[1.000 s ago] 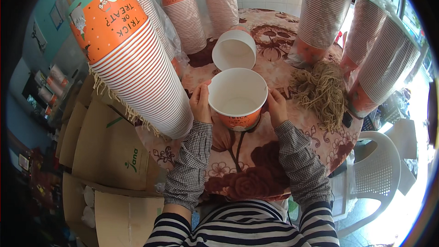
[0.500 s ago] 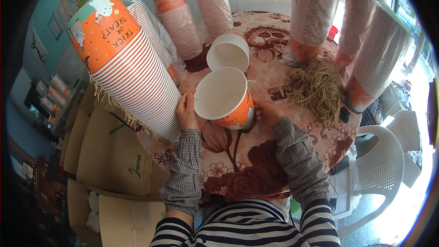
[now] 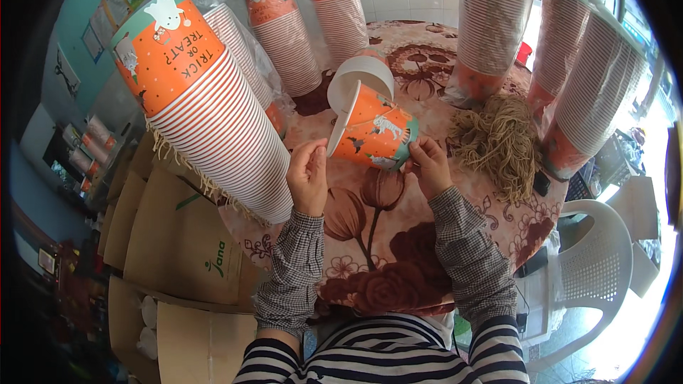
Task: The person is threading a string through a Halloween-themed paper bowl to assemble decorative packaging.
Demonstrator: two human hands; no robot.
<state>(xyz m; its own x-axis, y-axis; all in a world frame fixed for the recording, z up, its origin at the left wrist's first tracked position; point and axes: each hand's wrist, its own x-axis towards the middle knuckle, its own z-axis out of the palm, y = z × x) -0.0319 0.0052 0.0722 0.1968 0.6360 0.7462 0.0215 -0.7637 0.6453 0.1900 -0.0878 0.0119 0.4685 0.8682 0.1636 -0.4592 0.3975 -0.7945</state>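
An orange paper bucket (image 3: 376,131) with a green base band and ghostly printed figures is tipped on its side above the table, its white mouth facing left. My right hand (image 3: 430,168) grips it by the green base end, fingers bent round the edge. Close to the lower rim is my left hand (image 3: 309,179), its thumb and fingertips pressed together; whatever is in that pinch is too small to make out. Thin cord shows faintly on the bucket's side. Just behind lies a second paper bucket (image 3: 370,71), partly hidden, with its white inside showing.
A tall leaning stack of nested orange buckets (image 3: 220,114) stands close on the left. Plastic-wrapped stacks (image 3: 284,43) line the back, others (image 3: 491,21) the right. A heap of tan twine (image 3: 498,146) lies on the flowered tablecloth (image 3: 370,284). Cardboard boxes (image 3: 178,235) and a white chair (image 3: 597,249) flank the table.
The bucket has turned from mouth-up to lying sideways, showing its printed side. My right hand has risen to its base end. My left hand has shifted slightly right along the rim.
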